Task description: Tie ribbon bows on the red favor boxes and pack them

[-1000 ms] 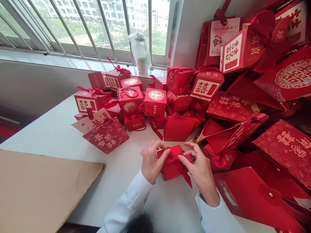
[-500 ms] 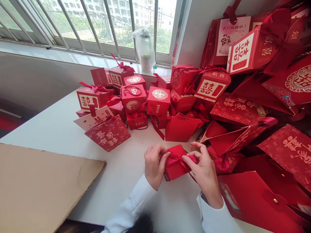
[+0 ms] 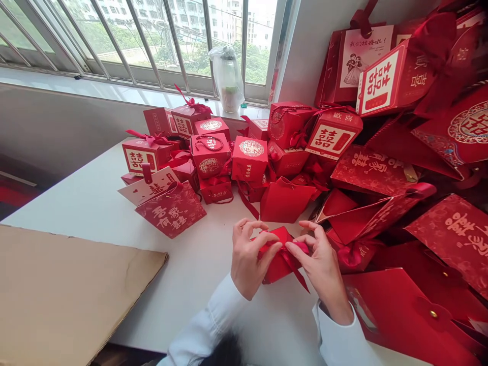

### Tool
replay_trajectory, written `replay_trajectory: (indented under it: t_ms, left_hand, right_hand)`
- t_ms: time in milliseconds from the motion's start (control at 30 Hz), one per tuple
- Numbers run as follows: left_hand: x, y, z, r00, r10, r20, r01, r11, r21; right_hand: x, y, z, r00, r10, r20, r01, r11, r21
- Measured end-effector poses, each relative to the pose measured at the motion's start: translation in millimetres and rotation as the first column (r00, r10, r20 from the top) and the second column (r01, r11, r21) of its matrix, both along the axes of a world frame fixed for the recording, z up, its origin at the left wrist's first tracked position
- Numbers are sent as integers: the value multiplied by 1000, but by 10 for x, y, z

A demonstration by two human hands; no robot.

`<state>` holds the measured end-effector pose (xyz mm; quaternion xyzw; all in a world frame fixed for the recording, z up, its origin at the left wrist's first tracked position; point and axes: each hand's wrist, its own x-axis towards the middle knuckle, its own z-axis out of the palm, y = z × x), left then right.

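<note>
A small red gift box [image 3: 275,270] rests on the white table in front of me, with a red ribbon [image 3: 292,258] tied over its top. My left hand [image 3: 249,259] reaches across the box from the left, thumb and index finger pinched at the middle of the ribbon. From the right, my right hand [image 3: 318,264] pinches a ribbon loop between thumb and index finger, its other fingers raised. A ribbon tail hangs down the near side of the box. The fingers partly cover the knot.
Several red gift boxes [image 3: 249,158] stand clustered behind my hands. More red boxes and bags [image 3: 404,310] are piled high on the right. A brown cardboard box [image 3: 76,295] is at the left. On the window sill stands a plastic-wrapped cup [image 3: 227,84].
My left hand has moved right, from the box's left side to the ribbon's centre. My right hand stays on its loop. A ribbon tail now hangs further out over the near side.
</note>
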<state>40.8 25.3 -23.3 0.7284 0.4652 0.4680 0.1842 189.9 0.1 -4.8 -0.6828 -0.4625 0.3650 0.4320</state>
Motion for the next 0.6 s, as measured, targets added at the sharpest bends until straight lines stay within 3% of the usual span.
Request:
replay_trajectory:
  t_ms: [167, 367, 600]
  left_hand:
    - [109, -1, -17, 996, -37, -76, 34, 998, -44]
    - [113, -21, -63, 988, 8, -153, -26, 993, -117]
    - [118, -54, -12, 984, -7, -179, -29, 980, -198]
  right_hand:
    - [17, 4, -29, 997, -11, -82, 14, 999, 36]
    - [20, 4, -87, 991, -5, -133, 12, 999, 49]
    - [20, 21, -104, 983, -4, -182, 15, 998, 57]
